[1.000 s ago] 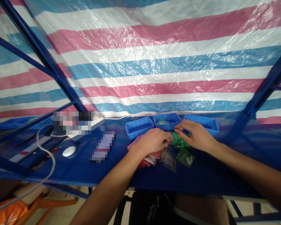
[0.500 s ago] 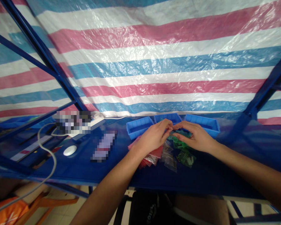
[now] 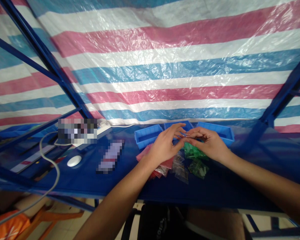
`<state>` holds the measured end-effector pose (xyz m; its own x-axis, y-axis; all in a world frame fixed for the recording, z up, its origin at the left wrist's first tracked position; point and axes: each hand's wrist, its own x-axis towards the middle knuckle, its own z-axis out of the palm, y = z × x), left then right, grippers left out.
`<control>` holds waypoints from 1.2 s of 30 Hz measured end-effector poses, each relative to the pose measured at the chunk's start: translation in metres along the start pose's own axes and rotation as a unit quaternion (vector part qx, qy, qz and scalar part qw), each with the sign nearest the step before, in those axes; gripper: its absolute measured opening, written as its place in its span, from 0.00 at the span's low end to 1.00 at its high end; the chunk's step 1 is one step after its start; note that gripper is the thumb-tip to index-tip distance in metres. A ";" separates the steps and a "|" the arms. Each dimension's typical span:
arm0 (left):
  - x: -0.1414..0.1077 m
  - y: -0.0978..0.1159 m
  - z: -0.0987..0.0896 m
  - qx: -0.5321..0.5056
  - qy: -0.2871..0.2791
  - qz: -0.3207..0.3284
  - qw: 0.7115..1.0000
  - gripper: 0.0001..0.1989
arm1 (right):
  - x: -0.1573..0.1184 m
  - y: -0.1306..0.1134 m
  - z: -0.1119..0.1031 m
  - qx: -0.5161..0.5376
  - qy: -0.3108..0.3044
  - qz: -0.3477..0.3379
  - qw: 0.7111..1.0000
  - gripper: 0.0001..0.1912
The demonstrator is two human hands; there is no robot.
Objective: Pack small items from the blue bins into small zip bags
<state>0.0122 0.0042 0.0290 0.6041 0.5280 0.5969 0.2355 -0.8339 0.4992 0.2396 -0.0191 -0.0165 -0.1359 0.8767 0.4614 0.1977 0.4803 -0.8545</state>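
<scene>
My left hand (image 3: 168, 142) and my right hand (image 3: 208, 142) meet over the small bags, fingertips close together. Between them is something small and thin, too small to name; the fingers of both hands are bent round it. Pink-red packets (image 3: 155, 170) lie under my left wrist. Clear bags (image 3: 180, 170) lie between the hands and the table edge. Green bags (image 3: 198, 167) are below my right hand, partly hidden by it. Behind the hands stand a left blue bin (image 3: 148, 136), a middle blue bin (image 3: 190, 125) partly covered by my fingers, and a right blue bin (image 3: 226, 134).
On the blue table (image 3: 90, 181) to the left are a white mouse-like object (image 3: 74, 161), a blurred-out flat item (image 3: 111, 156), a white power strip (image 3: 103, 128) and a looping cable (image 3: 57, 170). Blue frame posts rise at both sides. An orange garment (image 3: 12, 223) shows at lower left.
The fingers of my left hand have spread and lifted slightly. My right hand has turned a little, and a thin small item now shows between the fingertips.
</scene>
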 end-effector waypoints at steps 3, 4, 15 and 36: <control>0.001 0.000 0.000 0.005 0.001 -0.008 1.000 0.25 | -0.001 0.003 -0.001 0.036 0.003 0.013 0.999 0.19; 0.001 0.000 0.000 0.007 0.000 -0.010 1.000 0.24 | -0.001 0.003 -0.001 0.043 0.003 0.016 0.999 0.19; 0.002 0.002 -0.004 0.044 0.012 -0.015 0.999 0.17 | 0.004 -0.004 0.006 0.105 0.015 0.032 0.994 0.23; 0.000 0.000 0.000 0.067 -0.034 -0.061 0.995 0.25 | 0.003 0.003 0.012 0.093 0.033 0.021 0.995 0.21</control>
<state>0.0124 0.0042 0.0290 0.6136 0.6182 0.4913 0.4070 -0.7808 0.4741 0.2285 -0.0159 -0.0203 -0.0653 0.8982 0.4347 0.0175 0.4365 -0.8995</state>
